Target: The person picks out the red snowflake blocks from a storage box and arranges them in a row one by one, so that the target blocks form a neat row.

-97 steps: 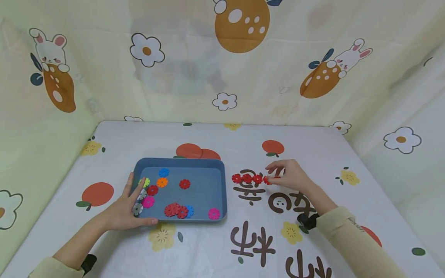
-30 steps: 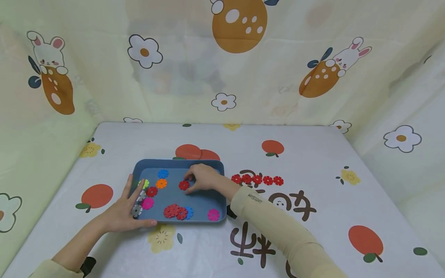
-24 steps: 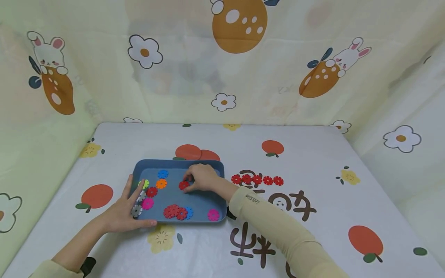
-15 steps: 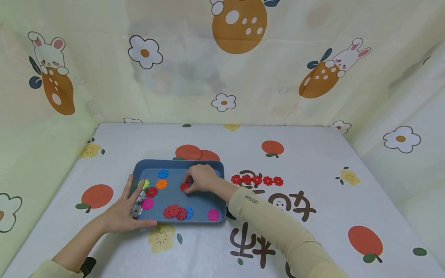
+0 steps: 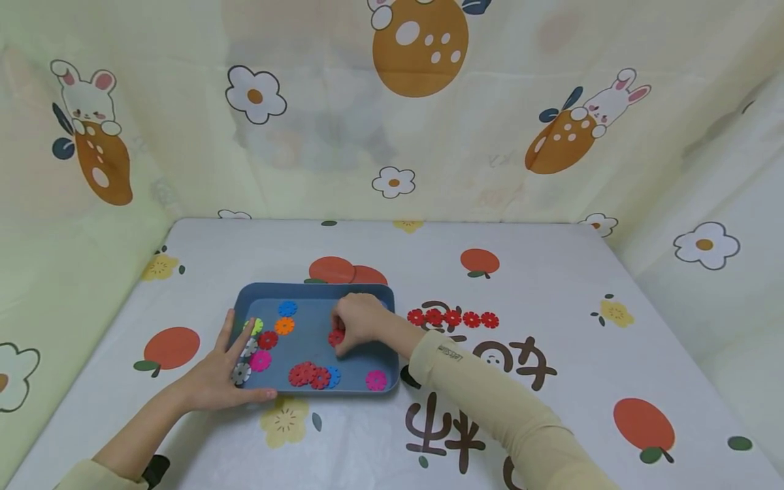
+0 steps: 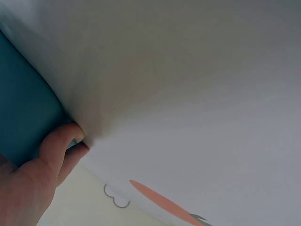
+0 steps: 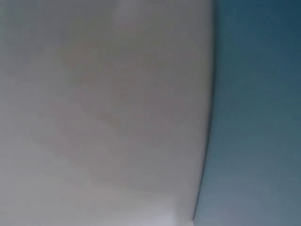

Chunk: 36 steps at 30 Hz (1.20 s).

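Note:
My right hand (image 5: 360,320), inside the blue tray (image 5: 318,291), pinches a red snowflake disc (image 5: 335,337) between thumb and fingers; fingertips partly hide it. My left hand (image 5: 217,374) lies at the tray's left front corner, fingers spread over the left rim and thumb stretched along the front wall. In the left wrist view, its fingers (image 6: 60,141) touch the tray edge (image 6: 28,94). Red discs lie overlapped (image 5: 305,373) near the tray's front, beside a blue disc (image 5: 333,376). Right of the tray, several red discs (image 5: 452,318) form a row on the cloth.
In the tray are a pink disc (image 5: 376,380) at front right, a blue disc (image 5: 288,309) and an orange disc (image 5: 284,326) further back. Grey, pink, red and yellow-green discs gather near the left hand. A printed curtain (image 5: 331,143) surrounds the table.
My right hand has left the row on the cloth, where a fifth red disc now shows, and come into the tray. The red disc it pinches has shifted slightly right and forward. Left hand stays.

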{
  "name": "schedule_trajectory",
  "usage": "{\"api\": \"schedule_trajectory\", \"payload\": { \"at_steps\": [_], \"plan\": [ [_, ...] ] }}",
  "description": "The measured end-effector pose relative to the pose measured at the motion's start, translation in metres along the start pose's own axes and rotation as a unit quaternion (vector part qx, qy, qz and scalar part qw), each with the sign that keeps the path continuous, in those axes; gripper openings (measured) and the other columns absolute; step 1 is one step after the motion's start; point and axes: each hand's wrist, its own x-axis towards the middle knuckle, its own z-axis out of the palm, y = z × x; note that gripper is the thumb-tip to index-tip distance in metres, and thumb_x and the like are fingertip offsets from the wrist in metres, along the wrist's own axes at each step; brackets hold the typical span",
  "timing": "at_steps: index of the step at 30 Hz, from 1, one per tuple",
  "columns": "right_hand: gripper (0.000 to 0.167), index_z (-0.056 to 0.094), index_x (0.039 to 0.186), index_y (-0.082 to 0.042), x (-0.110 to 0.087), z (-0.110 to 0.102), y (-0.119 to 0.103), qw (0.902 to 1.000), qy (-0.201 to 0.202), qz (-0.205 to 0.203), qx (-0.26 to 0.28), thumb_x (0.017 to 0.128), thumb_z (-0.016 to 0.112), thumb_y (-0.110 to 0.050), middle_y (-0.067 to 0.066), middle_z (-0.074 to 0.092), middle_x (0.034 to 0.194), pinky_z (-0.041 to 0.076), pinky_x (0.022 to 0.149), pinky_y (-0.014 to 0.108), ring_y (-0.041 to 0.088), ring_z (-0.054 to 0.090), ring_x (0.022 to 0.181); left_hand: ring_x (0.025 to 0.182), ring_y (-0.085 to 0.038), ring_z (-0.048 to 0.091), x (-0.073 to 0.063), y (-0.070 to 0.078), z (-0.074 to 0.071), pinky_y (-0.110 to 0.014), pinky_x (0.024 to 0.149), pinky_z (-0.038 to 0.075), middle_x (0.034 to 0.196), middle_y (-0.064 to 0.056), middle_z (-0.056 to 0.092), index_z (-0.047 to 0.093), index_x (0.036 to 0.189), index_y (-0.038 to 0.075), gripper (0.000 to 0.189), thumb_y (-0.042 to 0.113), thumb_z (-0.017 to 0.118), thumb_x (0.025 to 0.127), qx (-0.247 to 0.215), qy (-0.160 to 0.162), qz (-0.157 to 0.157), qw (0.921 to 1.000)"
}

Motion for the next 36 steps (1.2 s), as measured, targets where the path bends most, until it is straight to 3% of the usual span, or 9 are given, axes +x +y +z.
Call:
{"api": "schedule_trajectory", "payload": {
  "at_steps": [12,19,28,36],
  "plan": [
    [0.030,0.068,0.088,-0.014,-0.007,-0.003,-0.001,0.9983,-0.030,-0.044,-0.025,0.067,0.077,-0.034,-0.010,0.055,0.070,0.041,0.055,0.015,0.005,0.050,0.065,0.112,-0.058,0.039,-0.001,0.000,0.000,-0.049,0.069,0.052,0.147,-0.027,-0.015,0.007,0.147,0.006,0.119,0.062,0.071,0.063,0.003,-0.001,-0.002,1.0000],
    [0.025,0.067,0.080,-0.013,-0.006,0.000,0.005,0.9944,0.001,-0.093,-0.050,0.066,0.074,-0.032,-0.010,0.054,0.065,0.039,0.051,0.014,0.004,0.049,0.058,0.112,-0.057,0.039,-0.001,-0.001,0.001,-0.051,0.071,0.051,0.147,-0.026,-0.015,0.005,0.147,0.008,0.119,0.060,0.071,0.064,0.001,0.003,0.004,1.0000],
    [0.022,0.063,0.077,-0.013,-0.011,-0.007,0.013,0.9955,0.021,-0.089,0.025,0.066,0.074,-0.028,-0.008,0.054,0.067,0.041,0.053,0.014,0.005,0.049,0.063,0.113,-0.057,0.039,-0.001,-0.001,0.000,-0.052,0.072,0.050,0.147,-0.026,-0.014,0.007,0.147,0.007,0.119,0.062,0.071,0.063,0.005,0.002,-0.001,1.0000],
    [0.025,0.064,0.086,-0.010,-0.028,-0.018,0.023,0.9923,0.050,-0.090,0.070,0.066,0.075,-0.020,-0.004,0.055,0.076,0.043,0.055,0.015,0.006,0.049,0.065,0.113,-0.058,0.038,-0.002,0.002,-0.001,-0.052,0.071,0.051,0.147,-0.027,-0.014,0.006,0.147,0.006,0.119,0.060,0.071,0.063,0.001,0.003,0.000,1.0000]
  ]
}}
